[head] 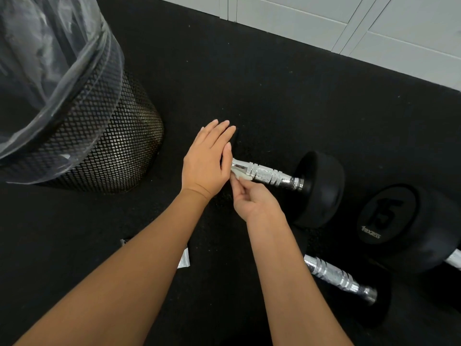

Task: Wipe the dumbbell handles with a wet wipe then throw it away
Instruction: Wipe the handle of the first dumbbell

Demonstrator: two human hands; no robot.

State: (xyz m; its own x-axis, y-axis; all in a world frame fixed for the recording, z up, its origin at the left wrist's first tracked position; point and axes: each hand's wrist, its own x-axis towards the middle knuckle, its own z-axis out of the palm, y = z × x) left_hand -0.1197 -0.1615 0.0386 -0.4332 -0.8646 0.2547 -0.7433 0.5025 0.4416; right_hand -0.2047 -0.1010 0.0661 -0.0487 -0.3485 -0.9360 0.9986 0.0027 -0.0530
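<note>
A black dumbbell lies on the dark floor mat, its chrome handle (269, 175) running from under my left hand to its right head (321, 188). My left hand (207, 161) lies flat with fingers straight over the dumbbell's left head, which is hidden beneath it. My right hand (252, 198) pinches a small white wet wipe (240, 175) against the handle's left end. A second dumbbell's handle (334, 273) lies nearer me, partly behind my right forearm. A third dumbbell head marked 15 (389, 213) stands at the right.
A black mesh bin (112, 151) lined with a clear plastic bag (50, 71) stands at the left. A torn silver wipe packet (183, 258) lies on the mat under my left forearm. A grey panelled wall (349, 26) borders the mat at the back.
</note>
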